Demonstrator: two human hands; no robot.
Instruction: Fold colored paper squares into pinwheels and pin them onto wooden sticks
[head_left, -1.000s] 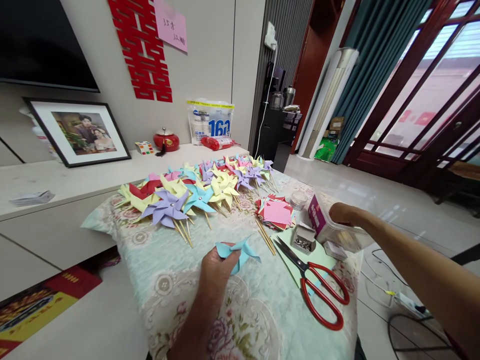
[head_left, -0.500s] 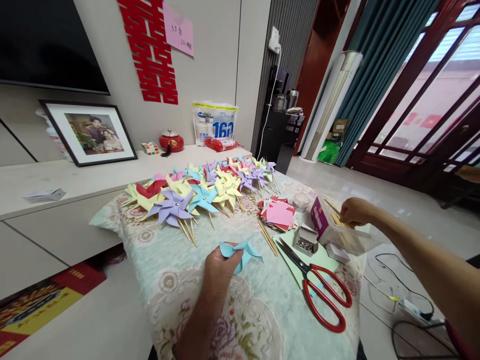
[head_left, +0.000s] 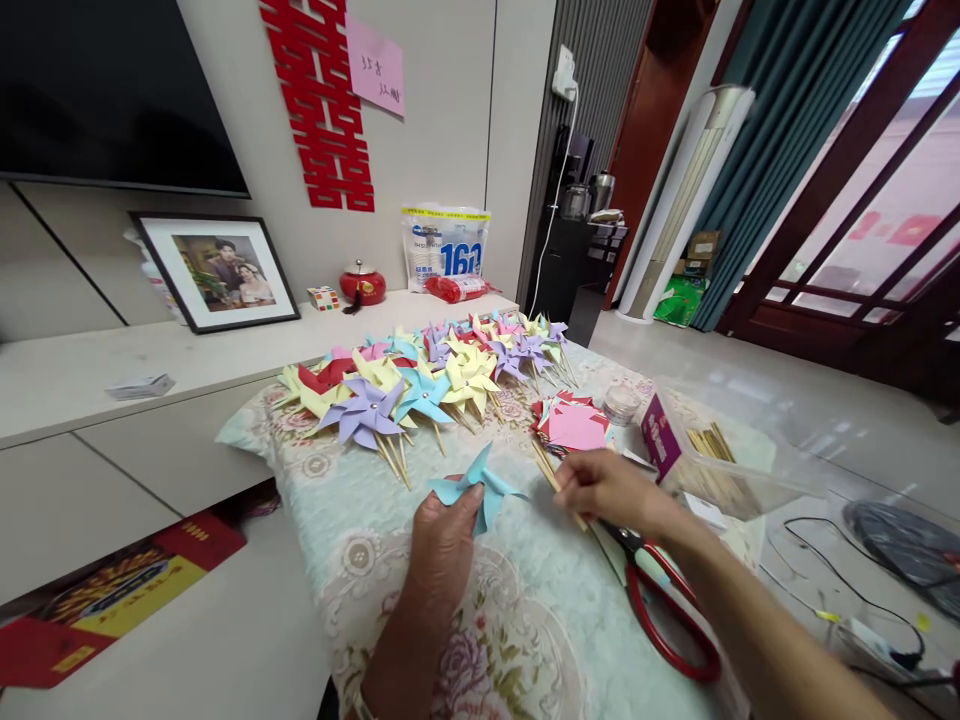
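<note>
My left hand (head_left: 448, 520) pinches a light blue paper pinwheel head (head_left: 486, 488) above the tablecloth, with its thumb near the centre. My right hand (head_left: 604, 487), slightly blurred, is closed at the thin wooden sticks (head_left: 546, 466) on the table. Its fingers grip at least one stick, but how many is hidden. Beneath my right wrist lie scissors with red handles (head_left: 709, 655), their blades mostly covered. A pile of coloured paper pieces (head_left: 577, 427) sits just beyond that hand. Finished pinwheels on sticks, such as a purple one (head_left: 364, 410), lie in rows at the back left.
A clear plastic box (head_left: 739, 490) of wooden sticks stands at the table's right edge. Behind the table, a white cabinet (head_left: 67, 405) holds a framed photo (head_left: 225, 275), a red jar (head_left: 362, 285) and a bag of cups (head_left: 444, 248). Cables (head_left: 832, 560) lie on the floor at right.
My right hand has come left from the stick box to the sticks beside the scissors. My left hand keeps the blue pinwheel head nearly in place. The view has turned slightly left.
</note>
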